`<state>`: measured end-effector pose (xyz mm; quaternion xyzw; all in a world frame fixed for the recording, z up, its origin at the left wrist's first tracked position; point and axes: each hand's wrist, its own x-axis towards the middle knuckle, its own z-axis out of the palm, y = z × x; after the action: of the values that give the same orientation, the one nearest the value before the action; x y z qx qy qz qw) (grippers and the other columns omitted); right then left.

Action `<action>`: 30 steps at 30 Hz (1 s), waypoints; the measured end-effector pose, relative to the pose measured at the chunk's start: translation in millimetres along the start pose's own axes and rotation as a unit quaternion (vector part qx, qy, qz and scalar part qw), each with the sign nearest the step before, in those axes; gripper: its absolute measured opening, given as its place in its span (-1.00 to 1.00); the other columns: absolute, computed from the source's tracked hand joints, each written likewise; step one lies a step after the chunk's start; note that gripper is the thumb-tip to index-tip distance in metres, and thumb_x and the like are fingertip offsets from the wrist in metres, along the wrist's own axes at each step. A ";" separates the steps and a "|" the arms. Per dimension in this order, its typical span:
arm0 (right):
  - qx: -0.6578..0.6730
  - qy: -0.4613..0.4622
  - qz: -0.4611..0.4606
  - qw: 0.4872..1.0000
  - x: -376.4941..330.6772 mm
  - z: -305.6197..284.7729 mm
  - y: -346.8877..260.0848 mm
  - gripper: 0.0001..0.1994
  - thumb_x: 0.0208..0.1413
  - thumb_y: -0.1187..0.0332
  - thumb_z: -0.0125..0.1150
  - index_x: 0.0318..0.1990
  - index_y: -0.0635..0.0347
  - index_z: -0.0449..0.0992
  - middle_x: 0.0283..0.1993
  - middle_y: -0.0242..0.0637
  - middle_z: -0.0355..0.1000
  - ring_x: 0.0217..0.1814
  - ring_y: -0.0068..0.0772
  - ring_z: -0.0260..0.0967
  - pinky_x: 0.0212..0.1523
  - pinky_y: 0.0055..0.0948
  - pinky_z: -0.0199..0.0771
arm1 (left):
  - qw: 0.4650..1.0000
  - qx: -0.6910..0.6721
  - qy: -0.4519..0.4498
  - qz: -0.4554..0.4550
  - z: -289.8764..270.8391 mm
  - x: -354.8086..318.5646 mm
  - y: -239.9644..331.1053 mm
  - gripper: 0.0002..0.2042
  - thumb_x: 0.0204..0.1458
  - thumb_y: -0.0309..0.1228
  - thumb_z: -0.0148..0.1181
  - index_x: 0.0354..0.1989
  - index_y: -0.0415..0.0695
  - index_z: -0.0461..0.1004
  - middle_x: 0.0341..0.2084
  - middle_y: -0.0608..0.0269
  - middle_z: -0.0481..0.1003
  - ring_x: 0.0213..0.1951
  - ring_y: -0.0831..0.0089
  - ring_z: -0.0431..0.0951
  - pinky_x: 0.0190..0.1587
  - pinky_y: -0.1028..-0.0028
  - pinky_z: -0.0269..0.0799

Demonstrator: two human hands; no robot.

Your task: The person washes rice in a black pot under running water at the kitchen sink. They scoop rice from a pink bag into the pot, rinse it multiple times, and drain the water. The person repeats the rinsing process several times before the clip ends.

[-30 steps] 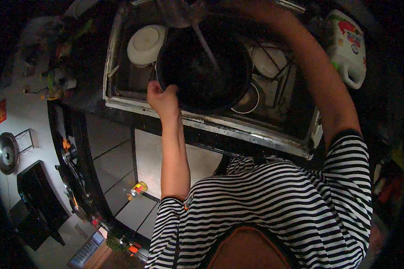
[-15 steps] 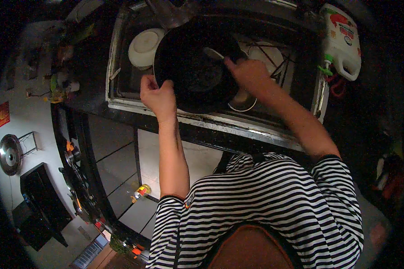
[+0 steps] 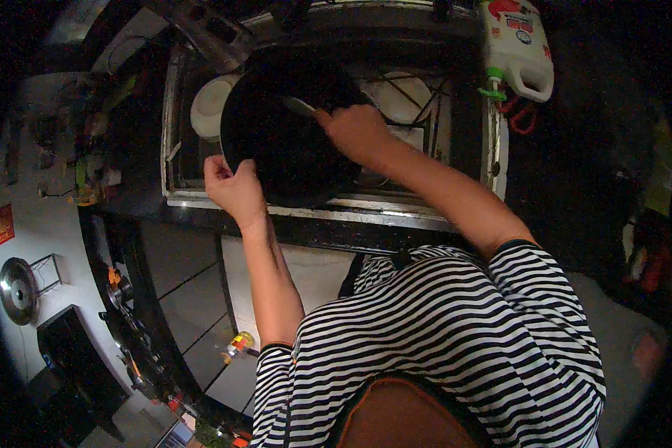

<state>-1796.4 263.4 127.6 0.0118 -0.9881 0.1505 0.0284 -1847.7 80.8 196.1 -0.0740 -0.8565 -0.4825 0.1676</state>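
Note:
A dark wok, round and deep, sits tilted inside a basin with a pale frame. My left hand pinches its near left rim between thumb and fingers. Over the wok's right side, my right hand is closed around a small pale utensil. Only a thin, spoon-like end of it sticks out to the left, and the grip covers the rest. The wok's inside is too dark to make out what is in it.
Left of the wok lies a white bowl or plate. A white round thing sits to the right among thin dark bars. At the far right stands a white jug with a green cap. A metal fixture reaches in from the back left.
The whole view has shifted, so wok, basin and jug appear further left. My right hand and the utensil have moved slightly leftward over the wok. The left hand keeps its hold on the rim.

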 end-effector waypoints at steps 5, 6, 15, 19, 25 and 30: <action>-0.013 -0.045 -0.053 0.997 -69.1 -17.9 10.6 -0.54 -0.04 0.42 0.02 0.10 -0.12 0.31 -0.42 -0.23 0.42 -0.41 -0.16 0.45 -0.52 -0.22 0.43 | 0.993 0.044 0.056 0.097 -0.2 -7.2 5.7 -0.84 -0.38 -0.62 0.08 -0.61 -0.20 0.22 -0.69 0.35 0.14 -0.59 0.54 0.13 -0.49 0.56 0.12; -0.001 -0.013 -0.043 0.999 -78.0 -18.2 15.8 -0.52 -0.04 0.42 0.02 0.11 -0.15 0.30 -0.40 -0.23 0.41 -0.40 -0.16 0.44 -0.51 -0.22 0.43 | 0.986 0.072 0.070 0.130 -1.0 -12.9 18.9 -0.84 -0.39 -0.61 0.09 -0.61 -0.20 0.23 -0.70 0.29 0.14 -0.62 0.48 0.13 -0.53 0.53 0.12; -0.051 0.149 -0.024 0.987 -91.2 -12.9 46.0 -0.49 -0.05 0.45 0.00 0.13 -0.19 0.28 -0.40 -0.26 0.38 -0.37 -0.15 0.42 -0.49 -0.23 0.42 | 0.914 0.133 0.022 0.383 -8.0 -39.6 30.9 -0.83 -0.47 -0.68 0.04 -0.66 -0.13 0.28 -0.72 0.16 0.24 -0.70 0.19 0.28 -0.66 0.39 0.19; 0.002 0.207 0.014 0.978 -77.2 5.4 76.0 -0.50 -0.10 0.50 0.05 0.08 -0.12 0.33 -0.35 -0.19 0.40 -0.37 -0.11 0.43 -0.50 -0.20 0.43 | 0.883 0.091 0.002 0.460 -5.9 -51.7 38.4 -0.80 -0.54 -0.68 0.01 -0.68 -0.10 0.22 -0.76 0.20 0.14 -0.74 0.27 0.21 -0.71 0.40 0.10; 0.044 0.151 0.085 0.984 -79.1 2.1 88.4 -0.58 -0.16 0.49 0.17 -0.03 0.09 0.41 -0.19 -0.08 0.43 -0.22 -0.05 0.43 -0.33 -0.21 0.46 | 0.818 0.099 -0.045 0.565 -16.7 -69.3 64.1 -0.87 -0.31 -0.57 0.09 -0.66 -0.09 0.26 -0.79 0.24 0.11 -0.76 0.32 0.20 -0.72 0.43 0.10; 0.237 0.261 0.007 0.936 -82.3 -6.9 98.3 -0.50 -0.19 0.35 0.33 -0.03 0.29 0.37 -0.22 -0.03 0.44 -0.17 -0.01 0.42 -0.10 -0.22 0.44 | 0.764 0.110 -0.072 0.632 -35.1 -77.1 96.9 -0.86 -0.38 -0.60 0.08 -0.67 -0.08 0.27 -0.82 0.34 0.07 -0.79 0.44 0.13 -0.76 0.52 0.00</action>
<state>-1717.0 360.5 100.1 -0.0283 -0.8817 0.3780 0.2809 -1740.3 104.3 262.9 -0.6141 -0.6725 -0.1630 0.3795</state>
